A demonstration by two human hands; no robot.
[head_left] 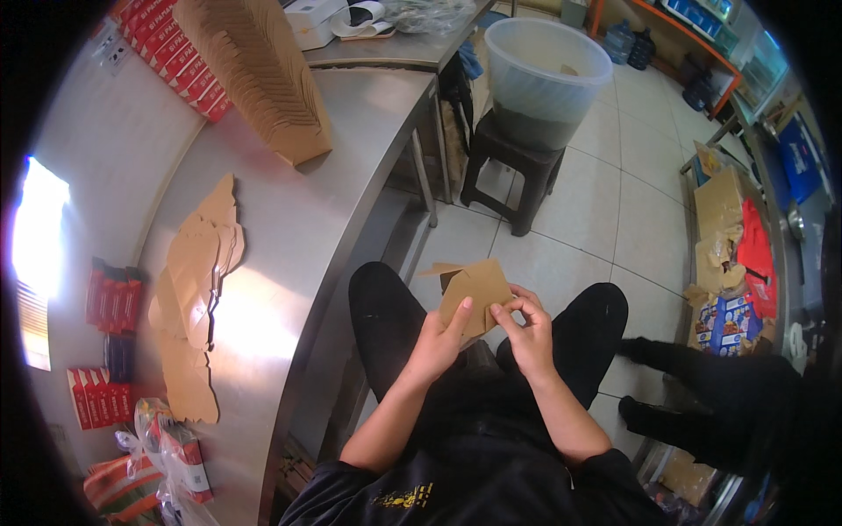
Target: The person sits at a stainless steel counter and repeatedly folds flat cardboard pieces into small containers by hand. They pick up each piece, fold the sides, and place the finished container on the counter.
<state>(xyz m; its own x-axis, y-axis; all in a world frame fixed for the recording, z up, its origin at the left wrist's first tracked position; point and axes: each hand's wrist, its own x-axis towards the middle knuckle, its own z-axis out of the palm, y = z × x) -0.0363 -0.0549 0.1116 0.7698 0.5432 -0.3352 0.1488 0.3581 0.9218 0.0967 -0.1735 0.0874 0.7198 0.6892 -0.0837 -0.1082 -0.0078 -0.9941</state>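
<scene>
Over my lap I hold a partly folded brown cardboard box (pixel 481 287), with one flap sticking out at its far left. My left hand (pixel 441 340) grips its near left side, thumb lying on the board. At the near right edge, my right hand (pixel 526 331) pinches the card between thumb and fingers; some fingertips are hidden behind it. To my left, flat brown cardboard blanks (pixel 195 280) lie in a loose pile on the steel table (pixel 281 254). Farther back on that table stands a long nested stack of folded brown boxes (pixel 263 79).
A translucent plastic tub (pixel 548 79) rests on a dark stool (pixel 513 167) ahead. Red packages (pixel 167 57) are stacked by the left wall. Bagged items (pixel 171 447) sit at the table's near left. Along the right, a shelf holds cardboard and a red cloth (pixel 756 259).
</scene>
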